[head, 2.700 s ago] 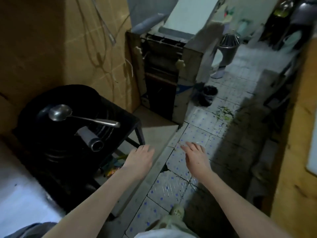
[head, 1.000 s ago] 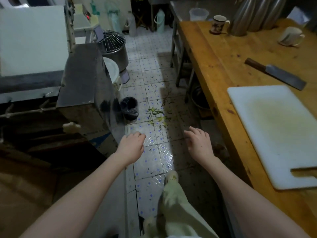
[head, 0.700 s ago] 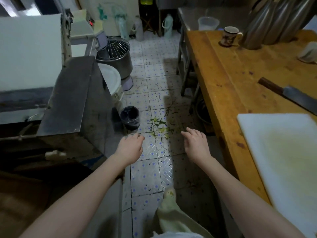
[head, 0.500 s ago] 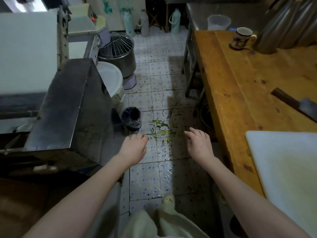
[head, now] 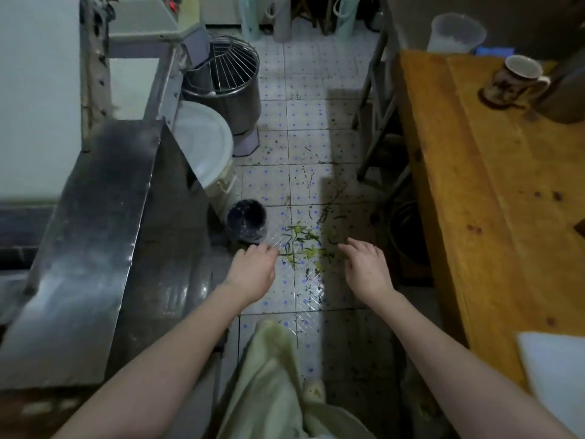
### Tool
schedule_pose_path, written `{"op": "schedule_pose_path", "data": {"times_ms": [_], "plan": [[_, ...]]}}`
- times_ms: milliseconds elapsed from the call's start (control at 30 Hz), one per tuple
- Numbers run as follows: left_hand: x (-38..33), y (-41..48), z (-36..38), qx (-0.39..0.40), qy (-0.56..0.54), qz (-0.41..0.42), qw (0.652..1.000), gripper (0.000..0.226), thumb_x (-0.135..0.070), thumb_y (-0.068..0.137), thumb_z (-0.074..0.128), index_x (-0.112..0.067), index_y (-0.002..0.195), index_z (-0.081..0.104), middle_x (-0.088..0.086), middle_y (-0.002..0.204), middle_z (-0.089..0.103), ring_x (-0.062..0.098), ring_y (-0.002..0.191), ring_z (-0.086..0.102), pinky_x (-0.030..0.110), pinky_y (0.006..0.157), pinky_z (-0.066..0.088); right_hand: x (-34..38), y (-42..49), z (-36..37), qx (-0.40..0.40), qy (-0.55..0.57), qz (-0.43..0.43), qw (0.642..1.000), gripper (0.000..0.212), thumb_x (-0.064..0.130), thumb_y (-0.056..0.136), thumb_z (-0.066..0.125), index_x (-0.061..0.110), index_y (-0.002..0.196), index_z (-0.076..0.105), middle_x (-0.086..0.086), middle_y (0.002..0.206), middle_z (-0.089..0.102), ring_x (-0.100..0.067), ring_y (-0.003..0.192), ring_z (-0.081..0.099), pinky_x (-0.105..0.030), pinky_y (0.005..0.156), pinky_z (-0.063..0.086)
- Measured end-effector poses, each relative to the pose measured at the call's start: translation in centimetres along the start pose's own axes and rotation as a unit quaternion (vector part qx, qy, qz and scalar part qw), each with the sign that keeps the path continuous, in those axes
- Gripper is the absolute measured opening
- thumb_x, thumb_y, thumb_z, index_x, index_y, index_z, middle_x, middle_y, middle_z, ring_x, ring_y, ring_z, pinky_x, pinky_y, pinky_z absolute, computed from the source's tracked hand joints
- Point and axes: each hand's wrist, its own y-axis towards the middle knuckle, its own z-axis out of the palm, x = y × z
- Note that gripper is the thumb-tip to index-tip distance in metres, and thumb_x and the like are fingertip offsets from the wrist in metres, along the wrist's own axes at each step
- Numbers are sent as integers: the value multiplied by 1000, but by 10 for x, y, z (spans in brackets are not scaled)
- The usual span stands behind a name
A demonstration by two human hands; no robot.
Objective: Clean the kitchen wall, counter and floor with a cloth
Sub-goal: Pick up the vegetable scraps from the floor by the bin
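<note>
I've got both hands out over the white tiled floor with blue dots (head: 304,118), backs up, nothing in either. The left hand (head: 253,270) has its fingers loosely curled under. The right hand (head: 367,267) has its fingers relaxed and slightly spread.

Green vegetable scraps (head: 304,245) lie on the tiles just past the fingertips, between the two hands. A small dark round bin (head: 247,220) stands just beyond the left fingers, beside the scraps.

The floor aisle's long axis runs straight away from the fingertips. The orange-brown wooden counter (head: 506,201), right of the right fingers, runs parallel to it, pointing the same way. On the counter, a white cutting board (head: 557,375) lies nearer me than the fingers, and a patterned ceramic mug (head: 509,79) stands well beyond them. A dull steel machine housing (head: 95,232) stands left of the left fingers.

A small blue thing (head: 493,51) is at the counter's far end. I can't tell if it's the cloth.
</note>
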Motion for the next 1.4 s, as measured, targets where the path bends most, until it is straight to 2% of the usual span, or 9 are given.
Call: {"op": "schedule_pose_path", "data": {"times_ms": [133,367,500,767,867,967,1000,1200,1400], "plan": [[27,50,-1,23,-28,3,999,37,-19,93,42,-16,130,45,6,129,50,25,113,49,38,92,39,4,46,3,10,1,24,1000,44,17,90,50,22,134,49,-5,145,43,-24,133,35,-42,111,25],[79,109,19,38,-21,-52,998,42,-20,92,46,-19,134,40,5,126,50,25,111,51,36,86,41,18,106,38,38,4,37,999,54,3,86,52,22,136,47,-3,145,43,-20,134,35,-39,112,25],[97,138,38,34,-26,-93,995,42,-21,92,46,-19,134,40,4,125,51,24,110,52,37,87,42,8,147,57,47,2,43,998,53,5,88,49,22,138,45,-3,146,42,-20,135,35,-38,113,24],[115,197,95,53,-42,-112,991,49,-20,90,46,-18,138,36,5,127,49,24,113,51,37,91,41,-21,216,116,81,27,68,994,53,2,85,52,18,136,49,-6,144,45,-23,132,39,-38,111,27],[121,223,128,46,-19,-102,994,48,-18,86,47,-14,133,45,7,121,54,25,104,55,36,83,43,-36,240,148,90,41,81,992,47,6,88,48,17,134,51,-8,142,47,-27,130,41,-38,110,29],[122,247,174,9,17,-43,999,38,-7,72,55,-6,109,65,11,92,66,27,71,61,32,62,48,-57,264,190,98,43,84,991,46,7,90,48,17,135,50,-7,142,47,-26,129,42,-38,110,30],[122,255,193,14,15,-37,999,38,-3,69,59,-6,106,66,11,90,67,27,68,61,32,60,48,-65,271,207,103,41,86,990,46,8,91,47,17,135,49,-6,142,47,-25,129,41,-38,110,30],[120,309,317,70,-14,-53,996,43,1,71,57,-12,112,60,8,101,66,24,82,62,34,68,49,-118,308,316,111,33,79,990,47,7,90,47,19,135,48,-4,142,47,-25,128,42,-37,109,30],[123,356,435,78,-30,-59,995,44,-4,82,49,-15,125,52,6,118,61,25,101,59,39,83,49,-160,339,427,153,-39,6,987,57,0,86,49,21,139,42,-5,145,43,-23,132,38,-39,112,27]]}}
